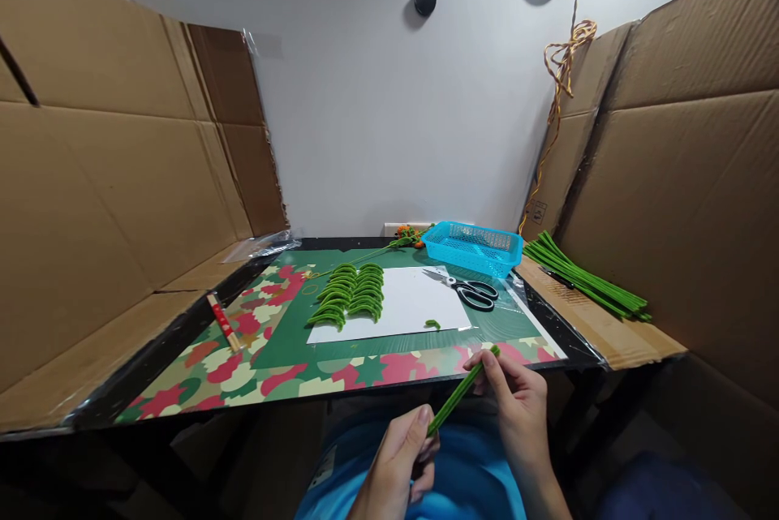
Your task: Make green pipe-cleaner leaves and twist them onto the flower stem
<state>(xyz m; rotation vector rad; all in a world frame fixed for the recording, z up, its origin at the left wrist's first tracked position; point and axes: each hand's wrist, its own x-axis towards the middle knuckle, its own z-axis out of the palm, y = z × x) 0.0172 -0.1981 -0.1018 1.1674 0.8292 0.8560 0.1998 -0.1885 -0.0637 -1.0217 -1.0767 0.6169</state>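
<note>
Between my two hands, just off the table's front edge, runs a green pipe cleaner bundle (455, 400), slanting up to the right. My left hand (402, 455) pinches its lower end, and my right hand (514, 394) grips the upper end near the tip. Whether it is one folded stem or several together I cannot make out. On a white sheet of paper (405, 301) lie two columns of curved green pipe cleaner pieces (350, 293). A small bent green piece (432, 324) rests near the sheet's front right. Scissors (468, 290) with black handles lie partly open at its right edge.
A blue plastic basket (473, 248) stands at the back right. Long green pipe cleaners (587, 277) and a black pen (556, 278) lie on cardboard at right. Red-wrapped chopsticks (223, 322) are at left. Orange flowers (409, 236) lie behind. Cardboard walls (687, 155) flank the table.
</note>
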